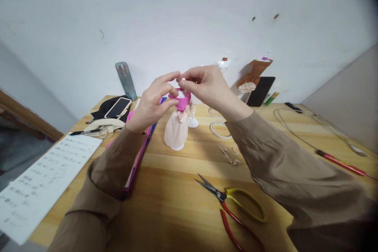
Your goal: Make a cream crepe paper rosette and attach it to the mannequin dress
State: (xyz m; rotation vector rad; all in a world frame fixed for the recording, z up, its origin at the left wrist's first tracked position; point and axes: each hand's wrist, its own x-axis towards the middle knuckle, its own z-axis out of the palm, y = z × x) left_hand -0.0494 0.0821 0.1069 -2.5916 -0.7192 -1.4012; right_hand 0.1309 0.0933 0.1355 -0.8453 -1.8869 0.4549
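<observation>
Nearest, on pale wood table (177,197): scissors (233,204), red and yellow loops, blades parted, lying just right of centre. At left edge, a printed sheet (44,181), flat, half off the table. Small beige scraps (230,155) beyond the scissors.

Mid-table, a doll form (177,128) standing upright, draped in soft peach paper skirt, magenta bodice at top. Left hand (153,102) steadying the bodice side, thumb and fingers closed lightly on the pink paper. Right hand (206,84) above, thumb and forefinger pinched together on something small at the top edge; too small to tell what. Likely pinching to shape or fix the wrap.

Farther back: white ring (219,129), phone (118,107) on dark cloth, grey flask (125,80) at the wall.
</observation>
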